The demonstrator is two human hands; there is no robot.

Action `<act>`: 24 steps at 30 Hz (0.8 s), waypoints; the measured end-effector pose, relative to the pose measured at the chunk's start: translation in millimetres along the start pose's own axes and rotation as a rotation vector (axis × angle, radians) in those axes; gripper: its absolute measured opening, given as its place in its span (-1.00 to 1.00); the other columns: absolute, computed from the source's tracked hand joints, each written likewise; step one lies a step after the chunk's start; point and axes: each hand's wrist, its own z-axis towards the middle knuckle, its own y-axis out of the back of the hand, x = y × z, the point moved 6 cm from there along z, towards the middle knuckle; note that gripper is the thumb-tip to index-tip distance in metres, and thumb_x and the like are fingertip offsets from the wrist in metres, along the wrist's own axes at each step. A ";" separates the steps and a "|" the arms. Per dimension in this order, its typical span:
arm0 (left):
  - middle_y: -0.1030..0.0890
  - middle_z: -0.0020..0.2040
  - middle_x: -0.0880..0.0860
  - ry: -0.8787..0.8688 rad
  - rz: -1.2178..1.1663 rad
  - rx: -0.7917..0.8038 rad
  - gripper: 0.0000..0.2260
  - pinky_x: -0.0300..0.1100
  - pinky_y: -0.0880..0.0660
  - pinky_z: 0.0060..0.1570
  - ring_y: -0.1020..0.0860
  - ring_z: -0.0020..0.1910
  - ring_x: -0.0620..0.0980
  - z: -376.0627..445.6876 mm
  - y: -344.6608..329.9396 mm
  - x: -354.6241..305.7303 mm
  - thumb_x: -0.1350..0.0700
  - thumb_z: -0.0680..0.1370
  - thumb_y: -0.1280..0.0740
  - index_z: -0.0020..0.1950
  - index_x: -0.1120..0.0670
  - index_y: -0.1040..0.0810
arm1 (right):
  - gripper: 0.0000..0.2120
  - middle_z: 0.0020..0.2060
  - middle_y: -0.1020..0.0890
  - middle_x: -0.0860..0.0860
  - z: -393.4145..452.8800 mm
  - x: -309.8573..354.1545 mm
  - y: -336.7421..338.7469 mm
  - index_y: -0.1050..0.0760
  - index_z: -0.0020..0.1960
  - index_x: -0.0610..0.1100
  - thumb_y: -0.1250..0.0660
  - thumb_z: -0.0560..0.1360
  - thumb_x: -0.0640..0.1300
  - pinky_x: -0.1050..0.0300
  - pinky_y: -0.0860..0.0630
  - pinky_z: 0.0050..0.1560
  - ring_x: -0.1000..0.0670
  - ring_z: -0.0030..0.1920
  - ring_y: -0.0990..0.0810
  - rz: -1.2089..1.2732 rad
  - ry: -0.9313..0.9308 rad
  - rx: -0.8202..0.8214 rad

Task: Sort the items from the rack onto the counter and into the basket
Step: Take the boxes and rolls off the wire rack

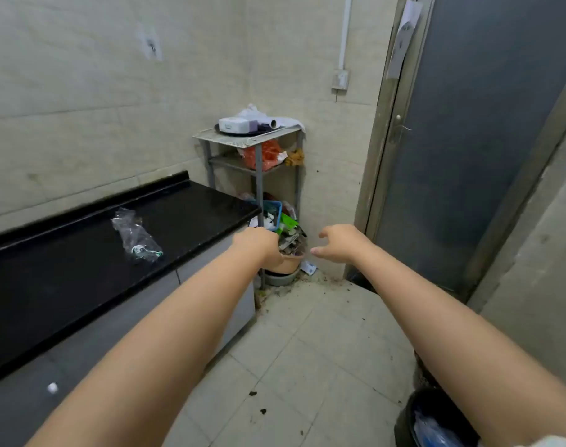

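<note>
Both hands (339, 243) near blue basket (273, 210)

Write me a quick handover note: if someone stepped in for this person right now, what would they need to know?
Left hand: reaching at the rack's lower shelf, fingers hidden behind it, so its grip cannot be told.
Right hand: open, in the air beside the rack, holding nothing.
Where things are: a clear plastic bag lies on the black counter. The blue basket sits on the lower shelf, already stuffed. A white box and a roll sit on top; an orange bag on the middle shelf.
Done: seemingly just the bag on the counter.
Left: nearly everything on the rack.
</note>
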 end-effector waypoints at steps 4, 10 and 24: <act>-0.46 0.32 0.13 -0.009 -0.012 0.029 -0.60 -0.02 -0.46 0.17 -0.44 0.28 0.14 66.2 6.0 -4.2 -0.06 0.58 -0.17 0.35 0.11 -0.39 | -0.50 0.27 -0.51 -0.18 67.0 -23.1 6.4 -0.39 0.30 -0.24 -0.21 0.52 0.08 -0.04 -0.42 0.28 -0.16 0.27 -0.46 0.000 0.026 0.020; -0.45 0.34 0.15 0.061 -0.081 0.008 -0.57 -0.01 -0.43 0.21 -0.44 0.29 0.16 208.8 57.9 -4.0 -0.08 0.57 -0.17 0.38 0.10 -0.37 | -0.52 0.30 -0.49 -0.19 202.8 -78.2 54.6 -0.37 0.32 -0.25 -0.20 0.53 0.05 -0.02 -0.37 0.28 -0.18 0.29 -0.44 0.017 0.080 -0.004; -0.50 0.29 0.12 0.195 -0.091 -0.068 -0.59 -0.02 -0.47 0.19 -0.48 0.25 0.12 493.9 128.9 56.6 -0.08 0.55 -0.20 0.32 0.11 -0.42 | -0.53 0.31 -0.47 -0.21 504.0 -118.2 134.6 -0.38 0.31 -0.26 -0.22 0.52 0.03 0.00 -0.38 0.26 -0.20 0.30 -0.43 0.034 0.232 -0.108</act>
